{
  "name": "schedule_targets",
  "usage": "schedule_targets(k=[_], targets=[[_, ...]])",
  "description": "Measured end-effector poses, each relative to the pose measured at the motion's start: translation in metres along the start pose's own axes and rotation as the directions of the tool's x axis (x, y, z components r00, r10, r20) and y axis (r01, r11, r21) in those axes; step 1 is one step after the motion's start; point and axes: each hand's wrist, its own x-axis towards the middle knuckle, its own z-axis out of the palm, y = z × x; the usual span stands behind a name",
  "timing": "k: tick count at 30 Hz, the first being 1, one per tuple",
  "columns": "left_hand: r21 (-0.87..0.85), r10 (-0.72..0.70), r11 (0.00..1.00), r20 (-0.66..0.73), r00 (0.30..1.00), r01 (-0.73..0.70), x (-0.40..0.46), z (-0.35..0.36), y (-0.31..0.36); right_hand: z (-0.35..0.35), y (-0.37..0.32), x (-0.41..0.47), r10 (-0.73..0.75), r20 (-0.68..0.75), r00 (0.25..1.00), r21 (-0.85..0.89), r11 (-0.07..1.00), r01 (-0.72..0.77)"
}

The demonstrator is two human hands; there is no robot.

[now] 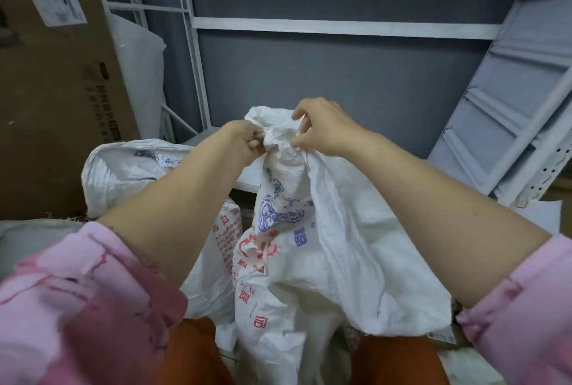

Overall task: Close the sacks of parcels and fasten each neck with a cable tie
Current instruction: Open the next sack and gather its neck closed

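Note:
A white woven sack (309, 245) with red and blue print stands upright between my knees. Its top is bunched into a narrow neck (280, 138). My left hand (244, 140) pinches the neck from the left side. My right hand (322, 127) pinches the gathered cloth from the right, fingers curled at the bunch. Whether a cable tie lies round the neck I cannot tell; none shows plainly. Loose cloth from the sack's mouth sticks up behind the hands.
A second white sack (123, 168) lies behind my left arm. A large cardboard box (55, 90) stands at the left. A grey metal shelf frame (340, 27) runs across the back, and a loose shelf panel (510, 99) leans at the right.

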Motion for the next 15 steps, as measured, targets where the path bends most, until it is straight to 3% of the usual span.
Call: schedule_targets(k=[5, 8, 11, 13, 15], targets=[[-0.118, -0.046, 0.992, -0.077, 0.996, 0.036, -0.005, -0.008, 0.005, 0.004, 0.007, 0.004, -0.011, -0.152, 0.988, -0.122, 0.993, -0.007], [-0.397, -0.168, 0.909, -0.072, 0.983, 0.126, -0.002, -0.014, 0.013, -0.002, 0.018, -0.003, -0.154, -0.295, 0.943, -0.393, 0.919, 0.027], [-0.616, -0.173, 0.777, -0.006, 0.985, 0.132, 0.001, -0.012, 0.010, 0.003, 0.019, -0.008, -0.348, -0.341, 0.873, -0.512, 0.848, 0.138], [-0.629, -0.166, 0.766, 0.005, 0.986, 0.132, 0.001, -0.012, 0.007, 0.003, 0.019, -0.009, -0.451, -0.334, 0.828, -0.564, 0.799, 0.208], [-0.507, -0.159, 0.855, -0.057, 0.986, 0.108, 0.002, -0.015, 0.006, -0.001, 0.020, -0.009, -0.486, -0.281, 0.827, -0.594, 0.765, 0.248]])
